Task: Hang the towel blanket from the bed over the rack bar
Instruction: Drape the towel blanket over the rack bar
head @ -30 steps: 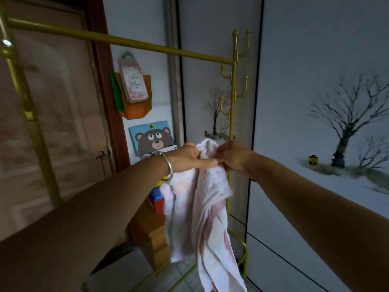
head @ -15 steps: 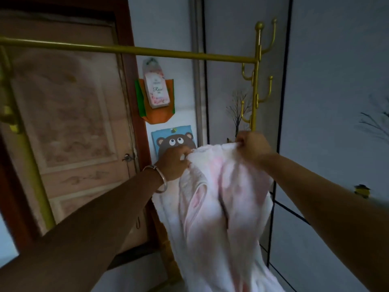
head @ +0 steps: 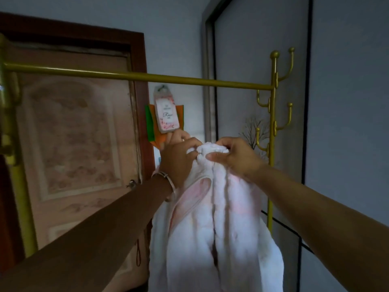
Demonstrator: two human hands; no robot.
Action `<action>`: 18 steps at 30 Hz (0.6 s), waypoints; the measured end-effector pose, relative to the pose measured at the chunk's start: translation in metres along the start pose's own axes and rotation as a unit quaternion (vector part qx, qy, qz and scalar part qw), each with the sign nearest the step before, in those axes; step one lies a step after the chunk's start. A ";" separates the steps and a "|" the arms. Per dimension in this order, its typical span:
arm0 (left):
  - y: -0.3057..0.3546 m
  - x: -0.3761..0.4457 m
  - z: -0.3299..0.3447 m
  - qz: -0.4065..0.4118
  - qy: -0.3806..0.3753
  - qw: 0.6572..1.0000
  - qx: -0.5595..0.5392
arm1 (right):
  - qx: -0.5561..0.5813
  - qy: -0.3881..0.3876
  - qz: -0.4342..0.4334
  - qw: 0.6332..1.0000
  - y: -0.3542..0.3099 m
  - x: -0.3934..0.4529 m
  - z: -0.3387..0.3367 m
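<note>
Both hands have climbed since half a second ago, carrying the towel blanket (head: pixel 212 224) higher, and the view has tilted up with them so that the gold rack bar (head: pixel 147 77) now runs straight across the upper part of the picture instead of near its top edge. A second ago the hands pinched the cloth close together, half a second ago they had spread apart along its top edge, and now they have drawn together again: the left hand (head: pixel 179 159), a bangle (head: pixel 168 186) on its wrist, is closed on the bunched top of the cloth, and the right hand (head: pixel 233 159) is closed on the same bunch just beside it, thumb pressed across the fold. Everything below the grip hangs free in long white and pink folds between the two forearms, its lower end out of view. It is clear of the bar, which sits well above the knuckles, and nothing is draped over it yet. Behind the hands are the wooden door (head: pixel 73 144), a hanging sachet (head: pixel 167 114) on the wall, and the hooked upright post (head: pixel 272 127) at the bar's right end. I judge the lift to be under way but unfinished: the bunched edge must rise past the bar and go over it, and a grip gathered this tightly would probably leave the cloth hanging in a clump unless it is spread again.
</note>
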State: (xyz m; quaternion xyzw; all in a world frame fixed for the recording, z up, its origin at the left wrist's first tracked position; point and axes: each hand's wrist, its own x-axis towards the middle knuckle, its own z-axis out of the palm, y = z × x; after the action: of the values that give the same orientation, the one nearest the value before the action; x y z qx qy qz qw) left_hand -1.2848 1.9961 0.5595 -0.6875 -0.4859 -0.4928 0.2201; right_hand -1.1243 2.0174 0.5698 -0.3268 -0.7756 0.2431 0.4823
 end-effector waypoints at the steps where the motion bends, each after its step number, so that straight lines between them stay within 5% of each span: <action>1: 0.002 0.000 0.003 -0.019 0.018 1.000 -0.003 | -0.018 0.015 -0.014 1.000 -0.002 0.003 0.003; 4: 0.002 0.004 0.012 -0.089 -0.026 0.989 -0.117 | -0.049 0.043 -0.040 0.997 -0.001 0.017 0.005; 8: 0.006 0.010 0.017 -0.166 -0.162 0.919 -0.320 | 0.001 0.022 -0.025 0.999 0.003 0.032 0.010; 14: -0.014 0.031 0.018 -0.184 -0.210 0.918 -0.281 | 0.064 -0.072 0.013 0.995 0.020 0.051 -0.016; 18: -0.007 0.055 0.012 -0.178 -0.233 0.935 -0.199 | -0.048 -0.142 0.018 0.989 0.023 0.065 -0.050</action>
State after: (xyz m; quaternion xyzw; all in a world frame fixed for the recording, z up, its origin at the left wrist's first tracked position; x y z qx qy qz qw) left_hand -1.2829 2.0333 0.6018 -0.7148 -0.5302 -0.4366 -0.1316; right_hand -1.0936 2.0841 0.6127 -0.3250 -0.8412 0.2582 0.3466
